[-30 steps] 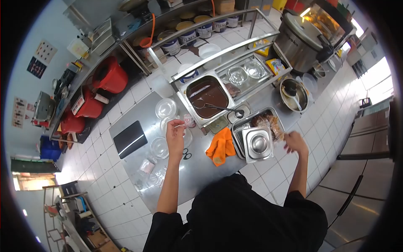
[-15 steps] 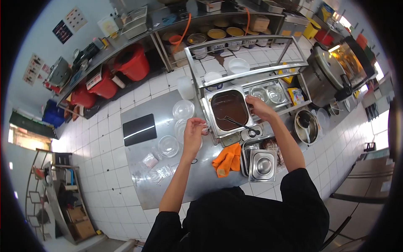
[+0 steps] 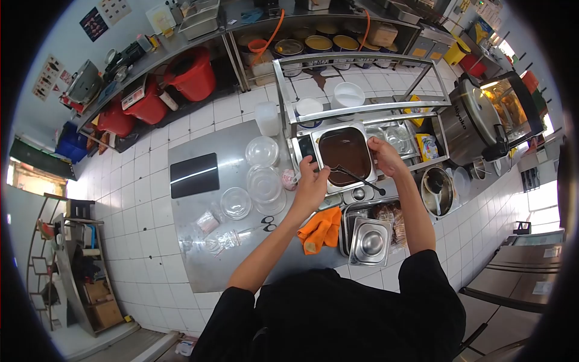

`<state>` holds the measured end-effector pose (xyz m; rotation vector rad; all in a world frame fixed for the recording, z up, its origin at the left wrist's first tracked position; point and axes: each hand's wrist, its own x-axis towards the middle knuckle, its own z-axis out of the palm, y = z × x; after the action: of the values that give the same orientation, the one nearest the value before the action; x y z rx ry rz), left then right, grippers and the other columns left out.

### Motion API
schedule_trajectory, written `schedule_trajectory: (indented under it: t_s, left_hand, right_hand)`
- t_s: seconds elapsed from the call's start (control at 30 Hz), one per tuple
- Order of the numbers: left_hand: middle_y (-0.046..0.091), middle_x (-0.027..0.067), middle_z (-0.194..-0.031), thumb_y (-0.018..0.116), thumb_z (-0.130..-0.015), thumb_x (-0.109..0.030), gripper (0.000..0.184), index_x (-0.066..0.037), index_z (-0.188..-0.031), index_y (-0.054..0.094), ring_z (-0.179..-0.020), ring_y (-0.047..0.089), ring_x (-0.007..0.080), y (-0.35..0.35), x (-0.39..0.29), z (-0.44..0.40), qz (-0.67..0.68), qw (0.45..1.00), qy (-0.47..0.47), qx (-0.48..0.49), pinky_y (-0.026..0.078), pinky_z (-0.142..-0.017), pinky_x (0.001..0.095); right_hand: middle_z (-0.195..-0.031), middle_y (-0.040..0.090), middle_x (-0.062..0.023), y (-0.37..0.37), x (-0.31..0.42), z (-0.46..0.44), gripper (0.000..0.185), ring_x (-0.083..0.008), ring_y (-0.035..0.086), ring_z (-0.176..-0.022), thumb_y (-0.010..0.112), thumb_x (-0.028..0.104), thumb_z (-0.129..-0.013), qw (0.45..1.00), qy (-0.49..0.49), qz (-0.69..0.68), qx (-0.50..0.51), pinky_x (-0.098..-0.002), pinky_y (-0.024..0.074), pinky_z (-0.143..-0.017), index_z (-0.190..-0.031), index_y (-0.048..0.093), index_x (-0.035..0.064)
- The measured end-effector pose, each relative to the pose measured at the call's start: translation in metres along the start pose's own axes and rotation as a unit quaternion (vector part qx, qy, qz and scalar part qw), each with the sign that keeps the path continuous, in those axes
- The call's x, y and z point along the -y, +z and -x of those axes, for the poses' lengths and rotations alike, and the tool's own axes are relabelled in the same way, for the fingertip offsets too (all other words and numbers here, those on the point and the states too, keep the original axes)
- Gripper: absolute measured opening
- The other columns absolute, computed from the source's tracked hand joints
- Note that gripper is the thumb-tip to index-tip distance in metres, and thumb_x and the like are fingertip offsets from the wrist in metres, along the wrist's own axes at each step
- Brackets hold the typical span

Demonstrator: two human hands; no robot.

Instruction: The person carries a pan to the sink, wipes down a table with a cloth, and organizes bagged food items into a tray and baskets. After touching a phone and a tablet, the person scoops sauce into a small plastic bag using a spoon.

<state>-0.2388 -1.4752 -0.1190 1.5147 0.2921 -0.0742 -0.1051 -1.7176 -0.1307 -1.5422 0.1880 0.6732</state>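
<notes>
A square metal pan of dark brown sauce (image 3: 341, 151) is lifted and shifted in the metal rack, with a dark gap at its left. My left hand (image 3: 312, 184) grips its left rim, and my right hand (image 3: 387, 158) holds the right rim. A black-handled ladle (image 3: 363, 181) lies across the pan. Below it an orange cloth (image 3: 321, 230) rests on the steel table, beside an empty small metal pan (image 3: 370, 240) and a tray with brown, plastic-wrapped food (image 3: 395, 223).
Clear plastic lids or bowls (image 3: 262, 184), scissors (image 3: 269, 224), plastic packets (image 3: 207, 222) and a black tablet (image 3: 194, 175) lie on the table. A large cooker (image 3: 464, 123) and a pot (image 3: 436, 192) stand at the right. The rack's rails (image 3: 362, 111) run behind the pan.
My left hand has moved right from the plastic containers to the sauce pan. My right hand went from the food tray to the pan's right rim. The pan has shifted right within the rack.
</notes>
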Motion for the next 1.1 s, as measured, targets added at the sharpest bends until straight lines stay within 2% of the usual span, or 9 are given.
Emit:
schedule_trajectory:
  t_s: [0.03,0.17,0.27,0.43,0.77,0.87,1.0,1.03,1.1]
  left_hand:
    - [0.053,0.0203,-0.13,0.052,-0.1,-0.024,0.059,0.0,-0.146,0.025,-0.112,0.058,0.0233,0.004,0.009,-0.007,-0.01,1.0,-0.021,0.006,0.047,-0.095,0.0332]
    - [0.054,0.0159,-0.123,0.047,-0.102,-0.028,0.058,-0.003,-0.147,0.023,-0.098,0.06,0.0207,0.01,0.022,-0.021,0.105,0.994,0.003,-0.004,0.05,-0.089,0.0346]
    - [0.053,0.016,-0.121,0.047,-0.102,-0.028,0.055,-0.004,-0.146,0.024,-0.099,0.06,0.0201,0.011,-0.001,-0.012,0.17,0.985,-0.04,0.008,0.05,-0.089,0.0351]
    - [0.05,0.0148,-0.122,0.046,-0.104,-0.031,0.046,-0.007,-0.139,0.029,-0.101,0.056,0.0204,0.01,-0.022,0.003,0.18,0.983,-0.025,0.013,0.05,-0.087,0.0368]
    - [0.05,0.0136,-0.123,0.044,-0.105,-0.033,0.04,-0.01,-0.134,0.03,-0.106,0.054,0.0207,-0.011,-0.071,0.055,0.227,0.97,0.006,0.089,0.048,-0.088,0.0373]
    - [0.05,0.0152,-0.126,0.044,-0.105,-0.033,0.039,-0.01,-0.134,0.029,-0.11,0.055,0.0225,-0.025,-0.087,0.082,0.261,0.959,0.029,0.107,0.048,-0.09,0.0394]
    - [0.044,0.0142,-0.134,0.042,-0.106,-0.036,0.041,-0.011,-0.135,0.027,-0.117,0.052,0.0218,-0.062,-0.09,0.124,0.205,0.972,0.024,0.115,0.047,-0.097,0.0416]
    - [0.046,0.0109,-0.123,0.043,-0.107,-0.029,0.036,-0.009,-0.132,0.027,-0.108,0.051,0.017,-0.068,-0.079,0.134,0.239,0.965,0.036,0.104,0.047,-0.09,0.0373]
    - [0.045,0.0121,-0.122,0.046,-0.106,-0.024,0.034,-0.008,-0.13,0.028,-0.108,0.049,0.0155,-0.084,-0.064,0.163,0.235,0.97,0.029,0.064,0.044,-0.093,0.0337]
  right_hand:
    - [-0.083,0.054,0.0065,-0.004,0.0,0.0,0.016,-0.0101,0.051,-0.078,0.052,0.03,-0.101,1.0,-0.001,0.001,-0.003,-0.032,0.0416,-0.067,-0.094,0.056,0.0171]
    - [-0.079,0.052,0.0079,-0.007,0.006,0.006,0.016,-0.0075,0.05,-0.073,0.054,0.031,-0.099,0.997,-0.025,0.05,-0.044,-0.0293,0.0402,-0.063,-0.089,0.057,0.018]
    - [-0.075,0.051,0.0085,-0.007,0.017,0.009,0.018,-0.0056,0.049,-0.069,0.055,0.029,-0.097,0.994,-0.047,0.087,-0.052,-0.028,0.0388,-0.06,-0.084,0.058,0.0183]
    - [-0.07,0.052,0.008,-0.006,0.037,0.023,0.016,-0.0036,0.05,-0.06,0.055,0.024,-0.097,0.988,-0.087,0.11,-0.059,-0.0223,0.0372,-0.046,-0.083,0.058,0.0164]
    - [-0.074,0.055,0.0122,0.007,0.066,0.082,0.013,0.0009,0.051,-0.062,0.057,0.027,-0.098,0.994,-0.094,0.059,-0.016,-0.0168,0.0369,-0.05,-0.087,0.059,0.0194]
    - [-0.08,0.059,0.01,0.008,0.06,0.099,0.009,0.0,0.055,-0.068,0.057,0.025,-0.098,0.994,-0.103,0.007,0.027,-0.0175,0.0411,-0.054,-0.093,0.062,0.0189]
    - [-0.096,0.067,0.0038,0.029,0.032,0.115,0.023,-0.0078,0.064,-0.083,0.051,0.03,-0.101,0.99,-0.129,-0.047,-0.018,-0.0251,0.0513,-0.072,-0.104,0.064,0.0118]
    - [-0.096,0.068,0.0013,0.048,0.031,0.126,0.024,-0.0094,0.064,-0.084,0.05,0.031,-0.102,0.994,-0.09,-0.06,0.009,-0.0247,0.0527,-0.071,-0.107,0.062,0.011]
    - [-0.098,0.068,-0.0027,0.072,0.005,0.14,0.027,-0.0119,0.066,-0.083,0.046,0.034,-0.103,0.995,-0.06,-0.07,0.044,-0.0248,0.0549,-0.068,-0.108,0.059,0.0109]
